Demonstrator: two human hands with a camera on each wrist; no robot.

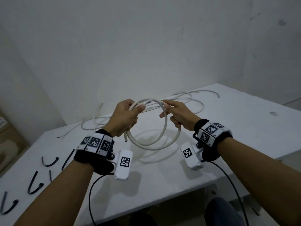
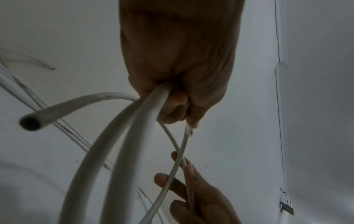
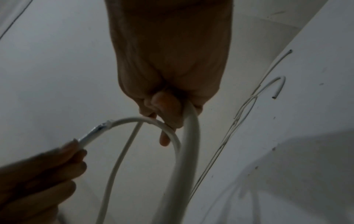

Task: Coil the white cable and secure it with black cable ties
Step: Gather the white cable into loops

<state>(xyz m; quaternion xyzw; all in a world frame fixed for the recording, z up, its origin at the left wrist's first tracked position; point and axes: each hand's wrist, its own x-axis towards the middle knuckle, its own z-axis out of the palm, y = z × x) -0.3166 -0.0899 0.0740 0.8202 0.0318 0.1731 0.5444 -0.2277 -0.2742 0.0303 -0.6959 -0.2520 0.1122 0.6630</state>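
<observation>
A thick white cable [image 1: 163, 128] hangs in loops above the table, held between both hands. My left hand [image 1: 126, 117] grips the left side of the coil, thumb pressed over the strands; one cut hollow end [image 1: 125, 138] pokes out below it. My right hand [image 1: 176, 117] grips the right side of the loop, index finger stretched along the top strand. In the left wrist view the cable [image 2: 122, 144] leaves the fist with an open end [image 2: 30, 123]. In the right wrist view the cable [image 3: 188, 144] runs down from the fingers. Several black cable ties [image 1: 49, 162] lie on the table at the left.
More thin white cables [image 1: 182, 101] lie tangled on the white table [image 1: 244, 128] behind the hands, next to the wall. A cardboard box [image 1: 8, 136] stands beyond the table's left edge. Black wrist-camera leads [image 1: 91, 193] hang off the near edge.
</observation>
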